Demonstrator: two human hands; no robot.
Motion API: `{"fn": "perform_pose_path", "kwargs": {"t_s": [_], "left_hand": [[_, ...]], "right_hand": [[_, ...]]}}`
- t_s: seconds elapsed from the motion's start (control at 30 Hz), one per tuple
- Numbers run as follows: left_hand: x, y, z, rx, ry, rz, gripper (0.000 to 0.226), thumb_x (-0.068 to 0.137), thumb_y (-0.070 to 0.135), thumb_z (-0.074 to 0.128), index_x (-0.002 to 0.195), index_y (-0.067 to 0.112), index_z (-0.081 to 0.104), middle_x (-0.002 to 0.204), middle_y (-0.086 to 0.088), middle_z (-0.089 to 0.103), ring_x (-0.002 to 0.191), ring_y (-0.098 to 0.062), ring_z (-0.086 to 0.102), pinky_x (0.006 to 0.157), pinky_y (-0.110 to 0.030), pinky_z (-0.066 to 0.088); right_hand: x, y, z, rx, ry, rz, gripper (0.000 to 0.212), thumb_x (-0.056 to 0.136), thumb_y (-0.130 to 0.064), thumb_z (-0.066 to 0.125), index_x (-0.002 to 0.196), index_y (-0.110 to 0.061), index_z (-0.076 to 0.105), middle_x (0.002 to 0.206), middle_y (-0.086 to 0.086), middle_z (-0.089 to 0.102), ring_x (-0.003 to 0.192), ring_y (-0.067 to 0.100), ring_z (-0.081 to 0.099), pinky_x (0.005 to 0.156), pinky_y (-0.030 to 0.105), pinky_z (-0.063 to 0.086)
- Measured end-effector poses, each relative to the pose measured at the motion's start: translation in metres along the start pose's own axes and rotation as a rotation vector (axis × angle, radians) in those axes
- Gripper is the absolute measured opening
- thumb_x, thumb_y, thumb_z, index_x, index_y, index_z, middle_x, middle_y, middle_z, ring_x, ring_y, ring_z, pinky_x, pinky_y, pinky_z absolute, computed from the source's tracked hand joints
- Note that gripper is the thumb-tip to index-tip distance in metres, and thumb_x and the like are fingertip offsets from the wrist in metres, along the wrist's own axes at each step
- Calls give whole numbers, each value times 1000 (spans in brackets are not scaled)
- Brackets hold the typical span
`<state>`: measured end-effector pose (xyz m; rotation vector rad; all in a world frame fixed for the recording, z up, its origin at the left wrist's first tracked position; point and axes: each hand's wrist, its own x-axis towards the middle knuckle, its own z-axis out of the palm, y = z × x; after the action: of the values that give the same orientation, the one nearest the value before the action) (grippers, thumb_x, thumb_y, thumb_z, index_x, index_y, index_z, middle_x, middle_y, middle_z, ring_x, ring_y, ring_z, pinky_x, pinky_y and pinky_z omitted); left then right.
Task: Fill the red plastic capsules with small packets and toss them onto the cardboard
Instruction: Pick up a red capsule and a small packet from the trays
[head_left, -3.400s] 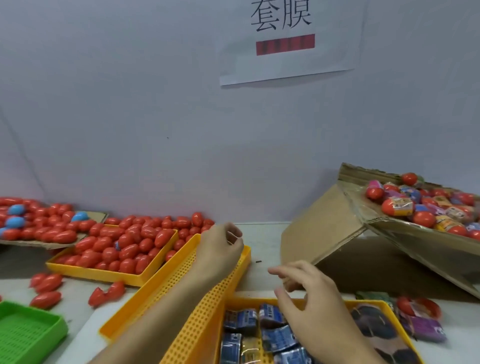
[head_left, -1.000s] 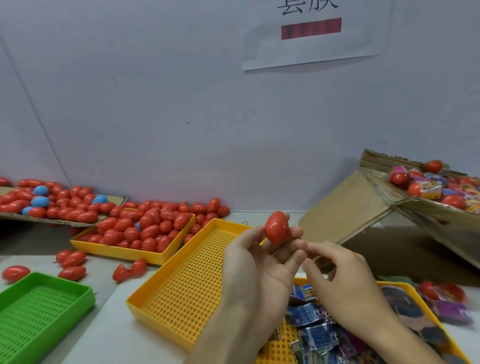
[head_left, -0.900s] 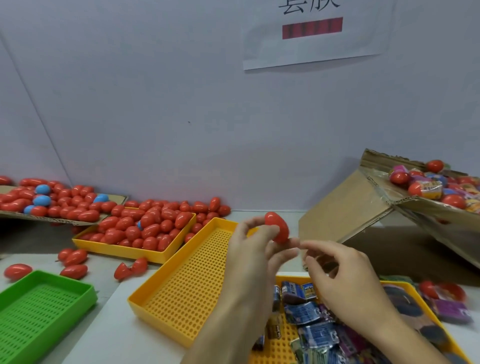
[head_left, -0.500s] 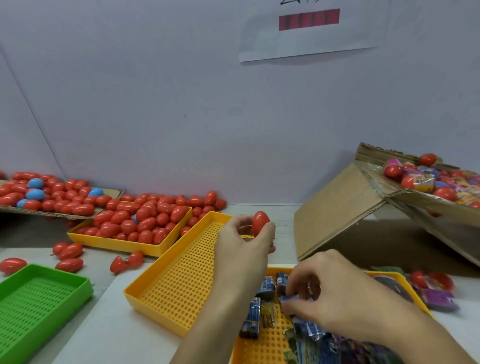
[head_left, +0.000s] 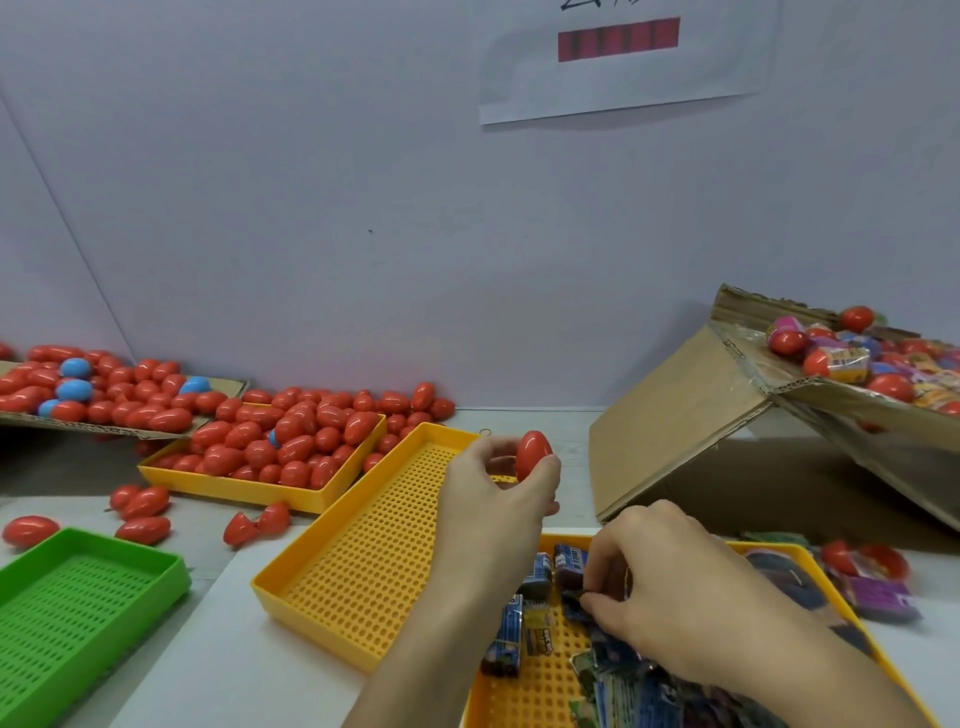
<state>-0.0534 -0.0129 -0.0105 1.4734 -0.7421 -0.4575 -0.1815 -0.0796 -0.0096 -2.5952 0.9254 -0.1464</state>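
My left hand (head_left: 493, 499) holds a closed red capsule (head_left: 532, 455) upright between thumb and fingers, above an empty yellow perforated tray (head_left: 363, 561). My right hand (head_left: 670, 592) reaches down into the near yellow tray (head_left: 530, 691) of small packets, fingertips pinching a dark blue packet (head_left: 574, 605). A flat cardboard sheet (head_left: 218, 387) at the far left carries several red and a few blue capsules. Another yellow tray (head_left: 249, 488) beyond it is heaped with red capsules.
A tilted cardboard box (head_left: 691, 415) on the right holds wrapped and red capsules. A green perforated tray (head_left: 67, 603) sits at the front left. Loose red capsules (head_left: 140, 504) lie on the table between the trays. A grey wall with a paper sign (head_left: 623, 57) stands behind.
The left hand carried the capsule up, then slightly left and away from the right hand. The right hand dropped from beside the capsule into the packet tray and closed on a packet.
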Motion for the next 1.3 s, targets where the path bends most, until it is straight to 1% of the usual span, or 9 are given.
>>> {"fn": "perform_pose_path", "kwargs": {"t_s": [0.17,0.3,0.43,0.57,0.7,0.9,1.03,1.17,1.3], "left_hand": [[2,-1,-2,-42,-20,-35,18,87,25,74,102,22,65,101,1,69,72,-10,74,61,-14,55],[2,-1,-3,-88,-60,-76,21,86,25,75,104,18,67,101,-3,71,74,-12,75,73,-27,61],[5,-6,-1,-95,-39,-105,16,87,24,74,100,15,68,93,-2,72,73,-8,73,79,-35,62],[8,-4,0,-213,-13,-153,9,91,7,60,99,9,59,69,-4,69,63,-17,71,61,-25,59],[4,-3,0,-87,-110,-151,6,91,10,57,92,13,63,57,3,57,51,-11,57,50,-22,48],[-6,-1,-1,160,-197,4,11,82,33,79,90,29,73,79,8,63,54,-4,50,57,-21,50],[-5,1,-1,176,-210,32,11,85,28,77,77,21,74,60,15,60,49,-1,49,51,-15,44],[-6,3,1,152,-219,19,18,85,29,76,74,15,74,61,7,57,50,-5,46,53,-21,45],[-6,5,0,120,-209,4,19,87,29,74,73,17,73,51,13,51,52,-5,47,58,-24,47]], "right_hand": [[1,13,-7,228,-7,-18,11,78,-39,82,69,-37,76,73,-21,68,71,-1,64,60,20,52],[2,23,-15,384,28,-36,13,80,-37,80,68,-34,76,68,-13,71,64,0,64,60,13,48],[7,33,-13,617,202,6,17,88,-32,72,73,-23,75,68,-3,72,54,2,61,51,14,44],[11,35,-8,837,293,61,14,91,-27,68,82,-19,75,69,3,73,51,1,60,49,19,46],[13,35,-4,921,322,78,11,91,-24,68,87,-16,75,74,4,75,65,9,70,52,21,50],[14,33,-3,1052,269,59,13,90,-22,68,93,-13,77,78,8,75,70,14,71,54,24,49],[15,33,-2,1101,259,64,13,89,-22,68,92,-13,77,77,8,74,70,15,71,54,24,49],[17,32,1,1111,268,51,16,91,-24,65,92,-14,78,76,6,74,70,14,71,53,21,49],[18,33,0,1148,276,59,20,90,-29,65,90,-14,78,78,7,73,71,17,70,54,23,49]]}}
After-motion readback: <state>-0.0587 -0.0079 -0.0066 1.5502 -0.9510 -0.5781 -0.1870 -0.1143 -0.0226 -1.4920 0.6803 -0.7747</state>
